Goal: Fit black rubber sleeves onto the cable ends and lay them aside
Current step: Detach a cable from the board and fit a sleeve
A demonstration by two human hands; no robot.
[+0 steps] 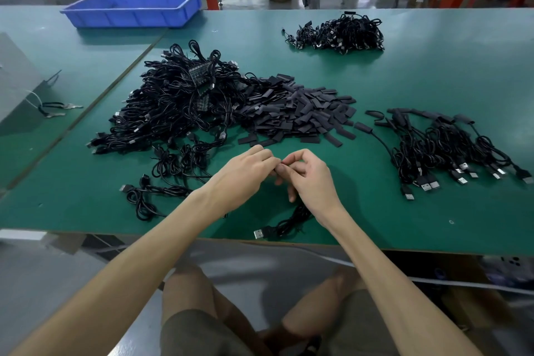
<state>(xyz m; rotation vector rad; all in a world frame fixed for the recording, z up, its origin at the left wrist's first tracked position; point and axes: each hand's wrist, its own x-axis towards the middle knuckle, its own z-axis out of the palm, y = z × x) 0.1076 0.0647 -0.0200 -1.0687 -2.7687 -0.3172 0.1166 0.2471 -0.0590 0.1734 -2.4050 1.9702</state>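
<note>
My left hand and my right hand meet fingertip to fingertip above the green table, pinching something small that the fingers hide. A coiled black cable with a silver USB plug hangs below my right hand near the table's front edge. A heap of flat black rubber sleeves lies just beyond my hands. To its left sits a big tangle of black cables. On the right, cables with sleeves on their ends lie in a row.
A blue plastic tray stands at the far left of the table. Another bundle of black cables lies at the far middle. A few loose cables rest by my left forearm. A grey box sits at the left edge.
</note>
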